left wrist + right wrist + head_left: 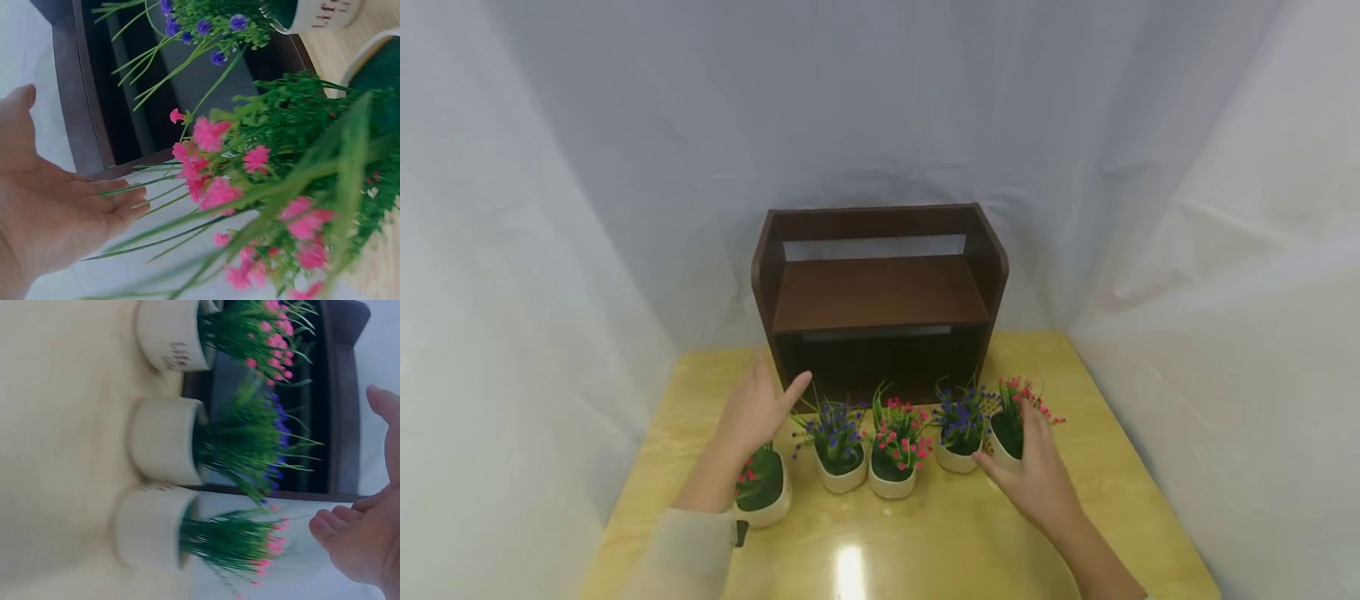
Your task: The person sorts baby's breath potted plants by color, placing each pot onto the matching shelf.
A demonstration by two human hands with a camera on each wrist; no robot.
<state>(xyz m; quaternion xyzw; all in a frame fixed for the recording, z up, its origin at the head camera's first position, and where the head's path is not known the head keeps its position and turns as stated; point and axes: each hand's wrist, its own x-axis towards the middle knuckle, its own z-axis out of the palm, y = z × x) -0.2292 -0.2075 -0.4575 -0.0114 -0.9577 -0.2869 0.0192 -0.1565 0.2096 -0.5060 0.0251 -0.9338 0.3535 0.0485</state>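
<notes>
Several white pots with artificial flowers stand in a row on the table. My left hand is over the leftmost pink-flowered pot, fingers extended and holding nothing. In the left wrist view, grass blades of its pink flowers overlap the fingertips; contact is unclear. Thumb spread, my right hand hovers by the rightmost pink-flowered pot, partly hiding it. The right wrist view shows this hand apart from that pot. Between the hands stand a purple-flowered pot, a pink one and another purple one.
A dark brown two-tier shelf stands behind the pots, at the back of the yellowish wooden table. Pale sheeting hangs behind and on both sides.
</notes>
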